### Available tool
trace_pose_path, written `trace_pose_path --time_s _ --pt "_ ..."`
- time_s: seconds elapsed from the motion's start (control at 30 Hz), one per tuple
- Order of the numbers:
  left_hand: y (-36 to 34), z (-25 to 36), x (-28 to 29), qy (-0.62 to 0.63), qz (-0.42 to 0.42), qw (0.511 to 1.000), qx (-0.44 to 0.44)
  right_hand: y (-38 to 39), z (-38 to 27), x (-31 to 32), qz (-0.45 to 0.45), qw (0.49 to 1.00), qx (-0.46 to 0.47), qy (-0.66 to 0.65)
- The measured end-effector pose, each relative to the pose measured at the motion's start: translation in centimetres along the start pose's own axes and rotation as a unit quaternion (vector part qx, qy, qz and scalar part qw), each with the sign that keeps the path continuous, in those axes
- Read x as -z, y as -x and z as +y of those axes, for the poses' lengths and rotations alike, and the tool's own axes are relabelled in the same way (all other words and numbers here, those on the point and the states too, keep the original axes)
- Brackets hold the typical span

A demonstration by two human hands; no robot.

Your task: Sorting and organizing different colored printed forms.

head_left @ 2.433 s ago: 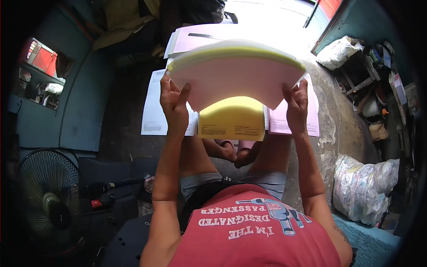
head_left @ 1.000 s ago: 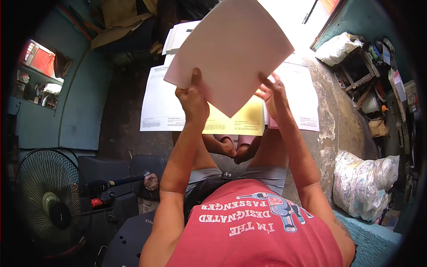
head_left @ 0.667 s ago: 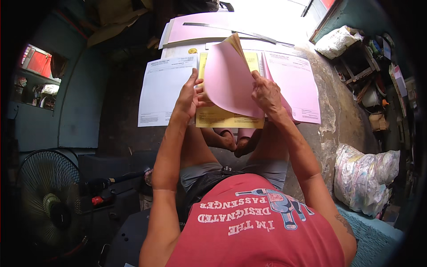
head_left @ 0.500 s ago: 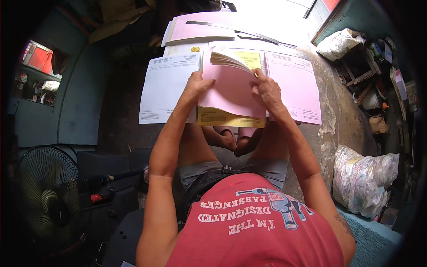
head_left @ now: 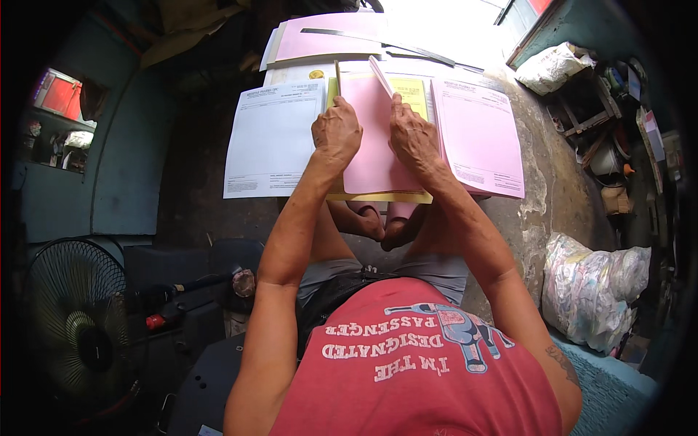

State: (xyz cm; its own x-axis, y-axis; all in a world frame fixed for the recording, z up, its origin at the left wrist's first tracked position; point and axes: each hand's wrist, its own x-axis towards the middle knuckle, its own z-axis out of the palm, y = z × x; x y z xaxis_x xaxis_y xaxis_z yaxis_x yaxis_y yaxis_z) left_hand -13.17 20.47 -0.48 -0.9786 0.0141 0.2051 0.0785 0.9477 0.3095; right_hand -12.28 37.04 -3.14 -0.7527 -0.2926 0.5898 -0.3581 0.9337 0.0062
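Note:
A pad of pink sheets stands partly curled up between my two hands above the middle of the table. My left hand is closed on its left edge, its fingers curled round the far side. On the other edge my right hand grips the pad, forefinger stretched along the bent sheets. Yellow printed sheets lie beneath, showing beyond my right hand and along the near edge. To the left rests a stack of white printed forms; to the right, a stack of pink printed forms.
At the back are another pink paper stack and a long metal ruler across it. A small yellow round object sits near the white forms. A fan stands at left, a stuffed plastic bag at right.
Both hands have turned upright and drawn closer together. The pink pad, fanned and tilted before, is now narrower and curled between them.

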Motion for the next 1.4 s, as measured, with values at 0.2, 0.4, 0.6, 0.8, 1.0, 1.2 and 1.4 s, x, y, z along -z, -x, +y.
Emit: trace_pose_path --time_s 0.2,0.4,0.6,0.8,1.0,1.2,1.4 --pt "1.0 0.0 2.0 0.223 0.184 0.956 -0.051 -3.1 4.1 2.8 -0.043 0.857 -0.229 -0.460" --pt "2.0 0.3 6.9 0.548 0.270 0.786 -0.096 -3.7 4.0 9.3 0.117 0.699 -0.215 -0.672" --pt "1.8 0.6 5.9 0.616 0.238 0.741 -0.121 -1.9 3.8 8.0 0.147 0.761 -0.146 -0.614" --pt "2.1 1.7 7.0 0.535 0.190 0.815 -0.114 -2.5 3.9 8.3 0.160 0.753 -0.155 -0.619" --pt "0.5 0.3 4.8 0.637 0.191 0.745 -0.055 -0.7 4.4 7.2 0.042 0.777 -0.208 -0.593" --pt "0.6 1.3 6.0 0.729 0.288 0.622 -0.010 1.4 3.5 5.1 0.063 0.762 -0.307 -0.566" --pt "3.6 -0.7 3.8 0.777 0.209 0.582 0.116 1.6 1.9 3.1 -0.036 0.598 -0.302 -0.742"
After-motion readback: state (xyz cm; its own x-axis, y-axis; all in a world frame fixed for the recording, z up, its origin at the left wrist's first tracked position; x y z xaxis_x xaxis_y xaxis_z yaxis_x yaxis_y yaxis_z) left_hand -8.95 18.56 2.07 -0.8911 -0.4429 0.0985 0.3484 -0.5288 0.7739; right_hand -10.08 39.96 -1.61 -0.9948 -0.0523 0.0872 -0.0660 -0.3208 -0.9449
